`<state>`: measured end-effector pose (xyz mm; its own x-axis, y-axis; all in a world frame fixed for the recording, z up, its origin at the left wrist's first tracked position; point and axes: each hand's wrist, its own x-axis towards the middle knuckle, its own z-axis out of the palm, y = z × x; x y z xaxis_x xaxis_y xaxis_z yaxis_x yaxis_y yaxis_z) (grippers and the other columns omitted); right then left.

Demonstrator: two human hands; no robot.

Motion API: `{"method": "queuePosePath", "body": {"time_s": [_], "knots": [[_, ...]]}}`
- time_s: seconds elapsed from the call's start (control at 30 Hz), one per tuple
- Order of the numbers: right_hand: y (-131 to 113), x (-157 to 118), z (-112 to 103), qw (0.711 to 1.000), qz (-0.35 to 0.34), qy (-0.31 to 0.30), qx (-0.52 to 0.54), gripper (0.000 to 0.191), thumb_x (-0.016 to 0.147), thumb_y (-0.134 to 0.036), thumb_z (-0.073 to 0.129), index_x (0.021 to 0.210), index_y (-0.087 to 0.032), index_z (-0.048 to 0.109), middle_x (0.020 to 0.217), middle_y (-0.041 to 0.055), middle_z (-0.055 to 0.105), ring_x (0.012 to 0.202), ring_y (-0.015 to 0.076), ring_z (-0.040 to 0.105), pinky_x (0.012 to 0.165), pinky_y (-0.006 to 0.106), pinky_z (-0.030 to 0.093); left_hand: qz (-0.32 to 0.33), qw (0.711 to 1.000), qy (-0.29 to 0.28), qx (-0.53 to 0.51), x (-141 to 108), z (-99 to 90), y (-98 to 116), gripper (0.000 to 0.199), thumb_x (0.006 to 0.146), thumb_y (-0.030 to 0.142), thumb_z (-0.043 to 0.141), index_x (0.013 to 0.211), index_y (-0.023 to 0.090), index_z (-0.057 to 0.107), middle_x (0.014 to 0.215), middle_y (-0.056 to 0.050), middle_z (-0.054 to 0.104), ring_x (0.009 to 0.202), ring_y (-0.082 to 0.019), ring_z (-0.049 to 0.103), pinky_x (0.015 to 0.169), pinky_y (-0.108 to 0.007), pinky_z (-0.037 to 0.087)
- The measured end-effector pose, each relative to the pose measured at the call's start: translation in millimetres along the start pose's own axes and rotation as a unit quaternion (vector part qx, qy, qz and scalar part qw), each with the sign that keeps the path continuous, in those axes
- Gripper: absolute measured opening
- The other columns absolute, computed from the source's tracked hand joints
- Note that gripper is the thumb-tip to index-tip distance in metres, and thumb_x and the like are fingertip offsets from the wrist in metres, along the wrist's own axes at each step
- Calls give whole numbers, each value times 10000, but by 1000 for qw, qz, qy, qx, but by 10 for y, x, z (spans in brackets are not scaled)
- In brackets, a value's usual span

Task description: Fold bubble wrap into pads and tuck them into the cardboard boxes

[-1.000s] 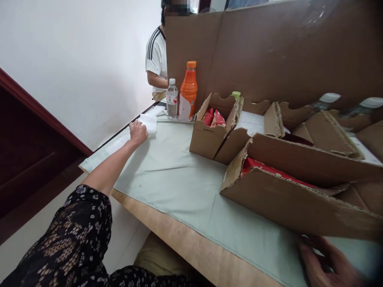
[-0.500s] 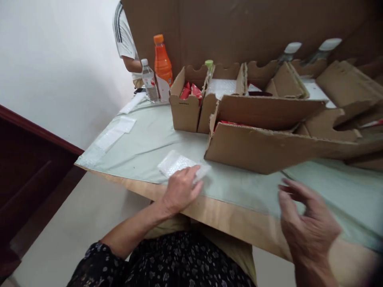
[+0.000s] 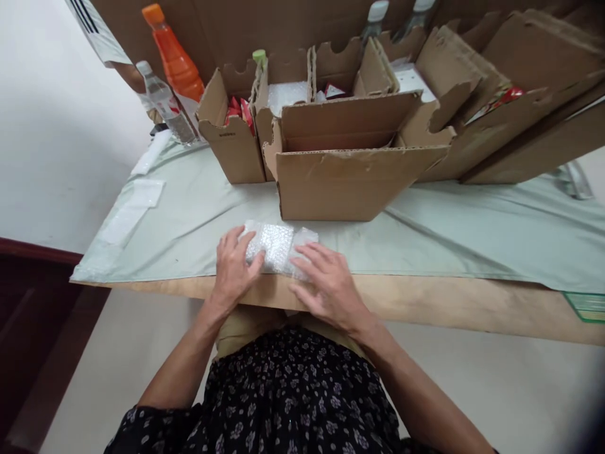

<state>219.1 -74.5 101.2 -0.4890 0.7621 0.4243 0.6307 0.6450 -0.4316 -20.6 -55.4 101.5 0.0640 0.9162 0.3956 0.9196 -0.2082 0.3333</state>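
A clear bubble wrap bag (image 3: 276,246) lies flat on the green cloth near the table's front edge. My left hand (image 3: 234,261) rests at its left end, fingers apart and curved over the edge. On the other end, my right hand (image 3: 328,284) has its spread fingertips laid on the plastic, the thumb nearer to me. Neither hand is closed round the bag. Just beyond it stands an open cardboard box (image 3: 350,186). Whether anything is inside the wrap, I cannot tell.
Several narrow cardboard boxes (image 3: 236,151) with red packets and white items stand behind. An orange drink bottle (image 3: 177,63) and a clear water bottle (image 3: 165,104) are at the back left. Flat plastic pieces (image 3: 127,211) lie on the left. Another person's sleeve (image 3: 97,31) shows behind.
My right hand has come in from the right to the bag's right end. My left hand has shifted to its left end. The bag now lies straighter, and the view has turned right.
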Motion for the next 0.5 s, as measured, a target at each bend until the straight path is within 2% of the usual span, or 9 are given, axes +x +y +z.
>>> {"method": "queuePosePath", "body": {"time_s": [0.07, 0.13, 0.23, 0.33, 0.43, 0.5], "knots": [[-81, 128, 103, 997, -24, -50, -44, 416, 971, -359, 649, 1361, -213, 635, 1533, 127, 577, 1479, 347, 445, 1162, 549, 429, 33, 999, -42, 2, -21, 64, 87, 312, 920, 291, 651, 1209, 177, 692, 1354, -163, 666, 1273, -333, 609, 1108, -505, 484], [-38, 158, 159, 994, 13, -57, -96, 424, 958, -311, 647, 1364, -186, 633, 1545, 165, 553, 1468, 375, 446, 1116, 553, 451, 46, 996, -75, 9, -62, 127, 199, 319, 897, 344, 705, 1175, 187, 694, 1323, -153, 681, 1244, -338, 621, 1083, -497, 490], [193, 15, 154, 984, 109, -6, -144, 326, 976, -227, 561, 1273, -168, 683, 1447, 183, 627, 1293, 363, 586, 966, 502, 514, 32, 996, -75, 24, -97, 191, 295, 352, 867, 395, 752, 1140, 182, 689, 1298, -159, 688, 1221, -352, 621, 1058, -501, 493], [422, -219, 100, 976, 158, 64, -138, 266, 1007, -225, 488, 1104, -195, 735, 1294, 135, 713, 1111, 300, 662, 898, 450, 522, 4, 997, -64, 32, -80, 225, 298, 243, 881, 321, 715, 1083, 187, 694, 1249, -153, 708, 1161, -349, 638, 1020, -503, 499], [515, -384, 78, 965, 192, 123, -133, 263, 1010, -283, 492, 1037, -209, 744, 1294, 131, 708, 1108, 301, 660, 920, 466, 518, -23, 998, -57, 17, -46, 241, 270, 131, 883, 216, 645, 1002, 201, 699, 1171, -129, 738, 1098, -328, 662, 973, -483, 507], [518, -424, 90, 956, 219, 140, -138, 284, 999, -333, 518, 1136, -203, 730, 1361, 154, 676, 1147, 327, 644, 939, 496, 512, -42, 998, -40, -22, -33, 232, 247, 125, 873, 164, 591, 931, 203, 694, 1074, -111, 756, 1034, -306, 681, 943, -462, 513]]}}
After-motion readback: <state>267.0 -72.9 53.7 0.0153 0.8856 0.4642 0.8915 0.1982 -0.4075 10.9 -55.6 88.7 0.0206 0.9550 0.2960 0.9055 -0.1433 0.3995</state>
